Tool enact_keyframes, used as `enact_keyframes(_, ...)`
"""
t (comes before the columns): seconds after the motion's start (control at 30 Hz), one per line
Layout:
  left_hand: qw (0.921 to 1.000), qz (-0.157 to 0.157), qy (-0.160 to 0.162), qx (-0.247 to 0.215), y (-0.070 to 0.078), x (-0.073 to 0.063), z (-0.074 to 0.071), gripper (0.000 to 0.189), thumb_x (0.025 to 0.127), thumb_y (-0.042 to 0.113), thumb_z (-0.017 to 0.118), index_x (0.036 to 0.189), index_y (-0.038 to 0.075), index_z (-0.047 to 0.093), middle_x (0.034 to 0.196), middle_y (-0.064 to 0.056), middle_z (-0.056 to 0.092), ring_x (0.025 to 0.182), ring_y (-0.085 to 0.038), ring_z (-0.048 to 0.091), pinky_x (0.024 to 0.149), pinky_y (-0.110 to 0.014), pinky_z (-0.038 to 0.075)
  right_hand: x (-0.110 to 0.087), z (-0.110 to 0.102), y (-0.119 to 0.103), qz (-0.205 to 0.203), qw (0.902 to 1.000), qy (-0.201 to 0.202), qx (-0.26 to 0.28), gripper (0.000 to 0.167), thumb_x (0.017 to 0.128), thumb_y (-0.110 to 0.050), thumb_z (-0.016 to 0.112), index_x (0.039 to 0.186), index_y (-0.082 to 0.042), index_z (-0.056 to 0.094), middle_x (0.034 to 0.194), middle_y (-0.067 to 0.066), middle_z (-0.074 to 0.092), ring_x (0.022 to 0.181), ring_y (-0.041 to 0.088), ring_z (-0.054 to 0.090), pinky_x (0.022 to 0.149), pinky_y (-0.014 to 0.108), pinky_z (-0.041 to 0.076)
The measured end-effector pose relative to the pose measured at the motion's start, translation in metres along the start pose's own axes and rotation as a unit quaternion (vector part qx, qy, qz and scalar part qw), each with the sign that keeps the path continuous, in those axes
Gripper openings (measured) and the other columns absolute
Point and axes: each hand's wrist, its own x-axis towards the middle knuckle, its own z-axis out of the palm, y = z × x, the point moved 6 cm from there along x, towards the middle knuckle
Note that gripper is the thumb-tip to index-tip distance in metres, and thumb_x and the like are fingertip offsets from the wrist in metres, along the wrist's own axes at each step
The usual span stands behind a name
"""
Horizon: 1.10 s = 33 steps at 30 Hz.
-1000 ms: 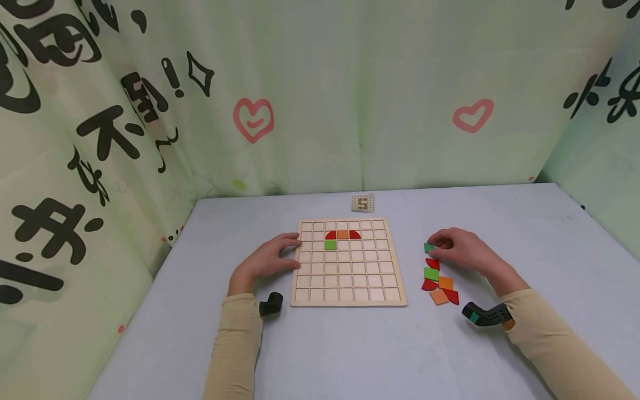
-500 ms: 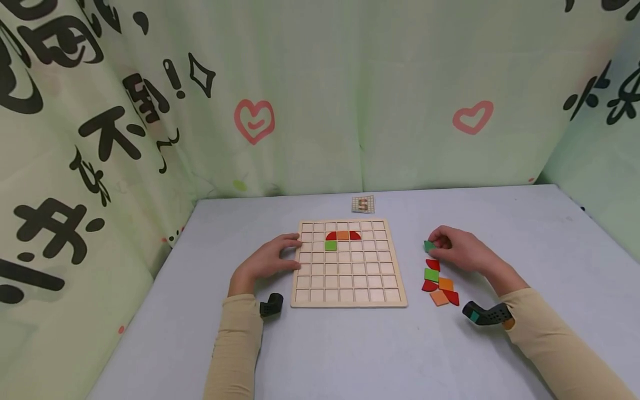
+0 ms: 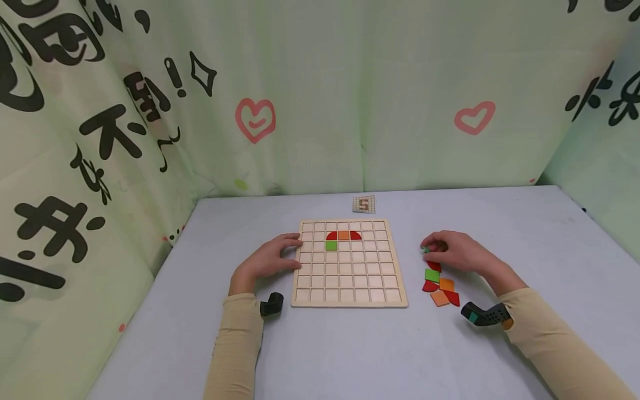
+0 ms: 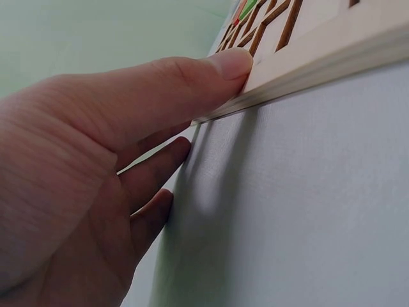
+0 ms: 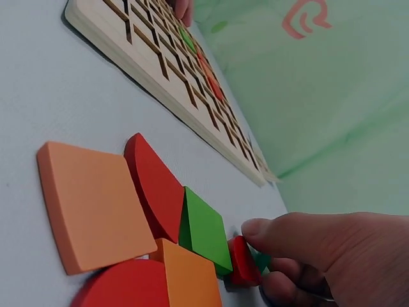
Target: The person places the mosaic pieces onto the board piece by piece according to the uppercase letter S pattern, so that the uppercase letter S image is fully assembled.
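Right of the pale wooden grid board (image 3: pixel 350 304), the right hand (image 3: pixel 457 251) has shifted slightly toward the near side, thumb and fingers pinching a dark green tile (image 3: pixel 425 250), now mostly hidden, close by a red curved-edged tile (image 3: pixel 434 267). Against the board's left edge, the left hand (image 3: pixel 265 257) stays, fingers spread. Four red, orange and light green tiles (image 3: pixel 343 235) sit unchanged in the grid, so placement seems no further along.
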Motion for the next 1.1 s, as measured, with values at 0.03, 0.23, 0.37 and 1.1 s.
enact_keyframes(0.03, 1.0000, 0.000, 0.000, 0.000, 0.000, 0.000, 0.000, 0.060, 0.091, 0.023, 0.075, 0.143, 0.004, 0.054, 0.162, -0.009, 0.036, 0.152, -0.031, 0.027, 0.124, -0.047, 0.026, 0.000, 0.000, 0.000, 0.000, 1.0000, -0.002, 0.001, 0.033, 0.092, -0.020, 0.072, 0.116, 0.002, 0.068, 0.097, 0.007, 0.065, 0.090, 0.021, 0.056, 0.076, 0.031, 0.051)
enact_keyframes(0.23, 1.0000, -0.001, 0.002, -0.003, 0.000, 0.000, 0.000, 0.059, 0.091, 0.023, 0.075, 0.142, 0.004, 0.055, 0.161, -0.010, 0.037, 0.152, -0.032, 0.028, 0.123, -0.048, 0.027, -0.001, 0.000, -0.004, -0.003, 1.0000, -0.007, 0.005, 0.036, 0.092, -0.020, 0.071, 0.119, 0.002, 0.067, 0.109, 0.016, 0.067, 0.094, 0.025, 0.060, 0.079, 0.036, 0.055)
enact_keyframes(0.37, 1.0000, 0.000, 0.001, -0.006, -0.001, 0.000, 0.001, 0.058, 0.091, 0.023, 0.075, 0.142, 0.004, 0.055, 0.161, -0.010, 0.037, 0.152, -0.032, 0.028, 0.123, -0.049, 0.027, -0.001, 0.000, -0.005, -0.003, 0.9999, -0.005, 0.011, 0.033, 0.093, -0.017, 0.069, 0.120, 0.002, 0.067, 0.113, 0.019, 0.066, 0.096, 0.028, 0.061, 0.081, 0.040, 0.057)
enact_keyframes(1.1, 0.9999, -0.010, 0.001, -0.003, -0.001, 0.000, 0.001, 0.060, 0.091, 0.024, 0.075, 0.144, 0.005, 0.054, 0.162, -0.008, 0.035, 0.153, -0.030, 0.026, 0.124, -0.047, 0.026, 0.009, 0.007, -0.016, -0.019, 0.9997, -0.011, 0.006, 0.032, 0.092, -0.017, 0.071, 0.118, 0.002, 0.068, 0.102, 0.010, 0.069, 0.087, 0.019, 0.058, 0.075, 0.030, 0.052)
